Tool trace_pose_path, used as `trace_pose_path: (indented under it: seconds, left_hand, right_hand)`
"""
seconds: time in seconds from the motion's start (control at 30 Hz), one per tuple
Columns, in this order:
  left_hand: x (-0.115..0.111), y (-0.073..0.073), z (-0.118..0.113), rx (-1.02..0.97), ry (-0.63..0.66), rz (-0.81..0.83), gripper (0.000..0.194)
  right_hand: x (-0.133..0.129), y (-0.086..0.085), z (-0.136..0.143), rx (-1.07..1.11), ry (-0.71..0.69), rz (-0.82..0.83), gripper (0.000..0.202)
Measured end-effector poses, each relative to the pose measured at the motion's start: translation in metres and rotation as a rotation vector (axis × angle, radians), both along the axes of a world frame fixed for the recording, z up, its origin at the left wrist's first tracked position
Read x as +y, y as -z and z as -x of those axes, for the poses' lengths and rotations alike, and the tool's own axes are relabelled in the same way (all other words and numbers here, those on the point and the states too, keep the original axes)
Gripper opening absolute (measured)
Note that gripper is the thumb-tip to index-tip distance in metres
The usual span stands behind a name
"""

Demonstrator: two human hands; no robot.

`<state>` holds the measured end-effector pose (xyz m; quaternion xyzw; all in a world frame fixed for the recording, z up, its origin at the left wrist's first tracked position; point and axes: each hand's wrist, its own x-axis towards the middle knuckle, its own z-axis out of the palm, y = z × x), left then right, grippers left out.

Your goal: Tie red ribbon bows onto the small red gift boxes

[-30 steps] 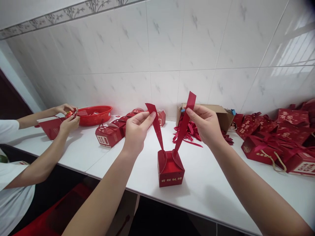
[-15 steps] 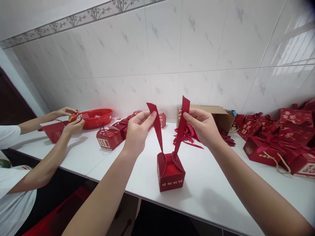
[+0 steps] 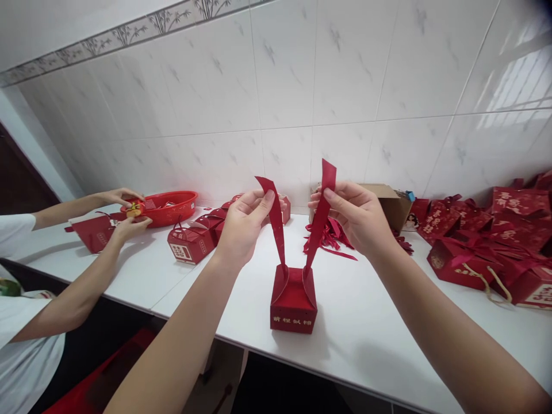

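A small red gift box [image 3: 293, 313] with gold characters stands upright near the front edge of the white counter [image 3: 366, 322]. From the top of the box rises a dark red ribbon [image 3: 277, 224] in two upright ends. My left hand [image 3: 246, 224] pinches the left end between thumb and fingers. The right end is pinched in my right hand [image 3: 356, 215], its tip sticking up above the thumb. Both hands are above the box and apart from it. Behind my right hand lies a heap of loose red ribbons [image 3: 332, 236].
At left, a co-worker's hands [image 3: 129, 215] hold a red and gold item beside an open red box [image 3: 92, 233] and a red plastic basket [image 3: 175, 210]. Red boxes [image 3: 190, 244] line up near the wall. A cardboard box [image 3: 388, 201] and many finished red boxes [image 3: 466, 261] are at right.
The red gift box has turned slightly and shifted a little left. My right hand has risen slightly with its ribbon end. The co-worker's hands have turned the red and gold item.
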<state>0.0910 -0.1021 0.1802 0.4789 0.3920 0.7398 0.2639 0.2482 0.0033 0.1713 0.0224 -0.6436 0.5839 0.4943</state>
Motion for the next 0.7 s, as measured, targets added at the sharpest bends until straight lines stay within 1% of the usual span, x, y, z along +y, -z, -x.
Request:
trace_pose_path:
  seconds: [0.13,0.33,0.5,0.57,0.63,0.7]
  left_hand:
    - [-0.006,0.001,0.001,0.025,-0.033,0.006,0.014]
    - [-0.010,0.003,0.000,0.029,-0.076,0.027,0.017]
    - [-0.010,0.002,0.001,0.055,-0.104,0.047,0.020]
    - [-0.010,0.002,0.001,0.046,-0.075,0.043,0.019]
    - [-0.009,0.003,0.000,0.049,-0.012,0.053,0.018]
    - [-0.008,0.003,-0.002,0.089,0.036,0.066,0.018]
  right_hand:
    - [0.001,0.001,-0.005,0.000,0.031,0.008,0.011]
    - [0.004,0.006,-0.009,-0.043,0.015,0.052,0.011]
    - [0.006,0.003,-0.016,-0.070,0.008,0.061,0.011]
    - [0.006,0.002,-0.016,-0.082,-0.022,0.063,0.011]
    - [0.006,0.002,-0.015,-0.109,-0.044,0.064,0.012]
    - [0.005,0.002,-0.011,-0.155,-0.037,0.056,0.015]
